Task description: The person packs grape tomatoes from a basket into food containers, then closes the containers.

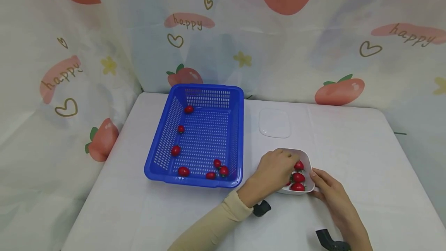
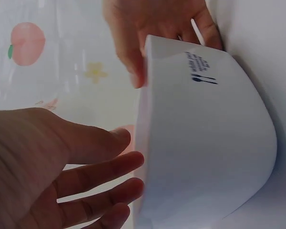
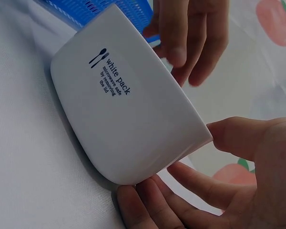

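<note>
Left hand [image 1: 275, 169] reaches loose fingers into the bowl [image 1: 308, 164] of tomatoes [image 1: 298, 177]; right hand [image 1: 329, 189] grips its 3 o'clock rim; basket [image 1: 200, 134] at 9.

Bright, even light with soft shadows; head view bows at its edges, wrist views dimmer and softly blurred.
</note>
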`<state>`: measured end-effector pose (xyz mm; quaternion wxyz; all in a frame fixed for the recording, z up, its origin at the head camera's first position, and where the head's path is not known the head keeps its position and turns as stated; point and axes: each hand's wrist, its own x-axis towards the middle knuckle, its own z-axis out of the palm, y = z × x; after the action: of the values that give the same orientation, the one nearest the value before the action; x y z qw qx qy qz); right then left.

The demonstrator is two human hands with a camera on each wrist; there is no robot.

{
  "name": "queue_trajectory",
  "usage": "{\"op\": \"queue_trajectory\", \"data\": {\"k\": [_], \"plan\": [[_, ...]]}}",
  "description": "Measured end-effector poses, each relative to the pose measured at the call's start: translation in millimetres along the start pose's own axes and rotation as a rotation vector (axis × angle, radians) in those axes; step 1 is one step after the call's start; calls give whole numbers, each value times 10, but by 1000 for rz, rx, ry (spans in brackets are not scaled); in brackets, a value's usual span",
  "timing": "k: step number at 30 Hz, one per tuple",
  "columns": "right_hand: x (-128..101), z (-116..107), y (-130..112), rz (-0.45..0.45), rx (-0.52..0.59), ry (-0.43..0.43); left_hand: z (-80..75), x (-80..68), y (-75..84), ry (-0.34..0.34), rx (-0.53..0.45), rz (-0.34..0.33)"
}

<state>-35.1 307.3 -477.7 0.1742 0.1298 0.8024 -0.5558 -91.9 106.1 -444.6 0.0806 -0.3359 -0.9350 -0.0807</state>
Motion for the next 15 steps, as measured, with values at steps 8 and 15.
{"op": "queue_trajectory", "data": {"k": [8,15], "plan": [[-2,2,-3,9,-13,3,-270,-181,-111,9,-189,-31],[4,7,-3,13,-18,4,-433,-380,-285,-20,-310,-16]]}}
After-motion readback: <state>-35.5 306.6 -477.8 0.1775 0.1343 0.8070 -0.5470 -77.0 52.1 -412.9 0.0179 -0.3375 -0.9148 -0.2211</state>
